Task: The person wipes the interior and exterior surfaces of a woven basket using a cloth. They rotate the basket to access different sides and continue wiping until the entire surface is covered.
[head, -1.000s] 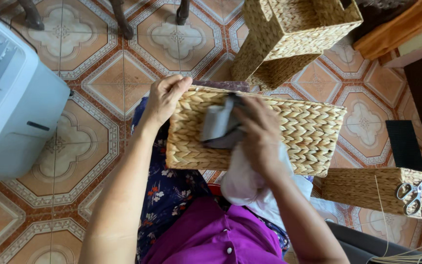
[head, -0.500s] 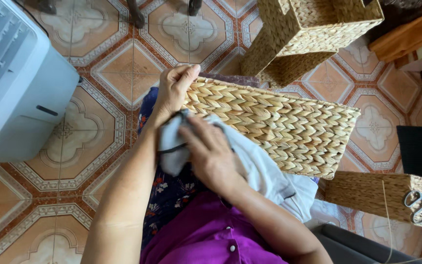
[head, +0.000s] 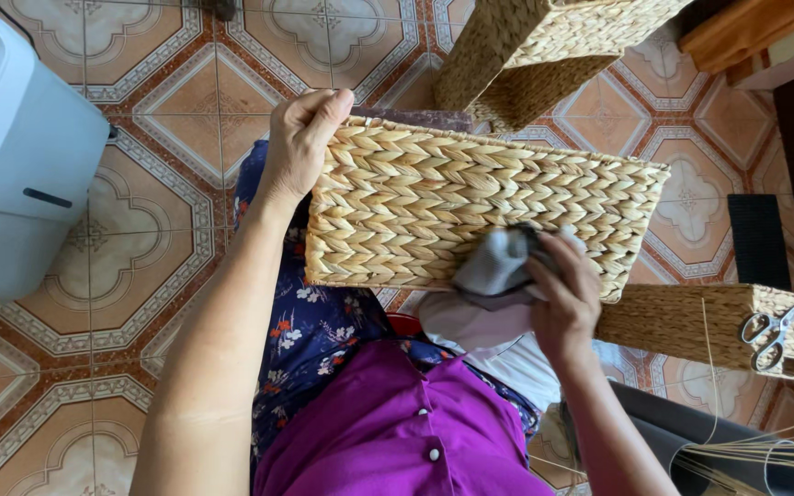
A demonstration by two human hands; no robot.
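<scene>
Since half a second ago, the grey cloth (head: 498, 266) has been carried from the left part of the woven basket (head: 470, 207) to its lower right edge, and the right hand (head: 562, 298) has moved with it. The left hand (head: 300, 138) has been kept at the basket's upper left corner.

From left to right, one white appliance (head: 11, 156) is seen on the tiled floor (head: 167, 119), cut off by the frame's left edge. The left hand is closed around the basket's corner, thumb on top and fingers curled behind the rim. The basket is held over the lap, its plaited side facing up. The right hand's fingers are bunched over the cloth, pressing it against the weave.

Four woven baskets are counted in all: the held one, two stacked baskets (head: 544, 46) at the top, and one flat basket (head: 691, 317) at the right, on which one pair of scissors (head: 769, 335) lies. A bundle of straw strands (head: 765, 450) is partly cut off at the lower right. White fabric (head: 516, 358) under the cloth is largely hidden.
</scene>
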